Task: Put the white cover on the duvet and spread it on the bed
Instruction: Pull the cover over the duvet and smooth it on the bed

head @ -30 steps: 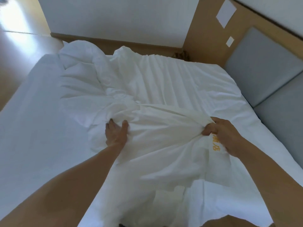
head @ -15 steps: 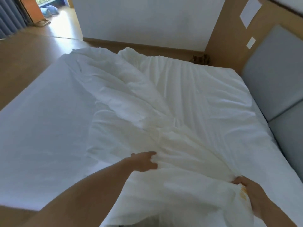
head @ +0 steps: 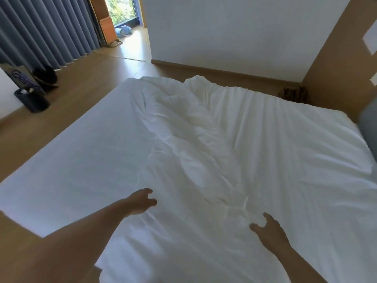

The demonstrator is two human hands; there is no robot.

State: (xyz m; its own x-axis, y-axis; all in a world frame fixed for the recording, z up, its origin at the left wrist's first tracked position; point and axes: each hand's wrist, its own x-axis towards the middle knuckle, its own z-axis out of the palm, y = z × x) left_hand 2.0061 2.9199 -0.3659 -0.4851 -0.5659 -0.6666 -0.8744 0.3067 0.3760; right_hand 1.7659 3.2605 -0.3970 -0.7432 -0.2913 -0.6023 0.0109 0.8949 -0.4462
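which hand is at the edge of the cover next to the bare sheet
The left hand, where the white cover meets the bare sheet; the right hand lies well inside the cover.

Grey pleated curtains (head: 47, 31) hang at left above a wooden floor (head: 85, 94). A black cylindrical bin (head: 34, 102) stands on the floor near a dark rounded object (head: 46, 75). A white wall (head: 234, 31) adjoins a wooden panel (head: 334, 64) at right, which carries a white plate (head: 370, 40). Grey padding (head: 368, 123) sits below the panel.
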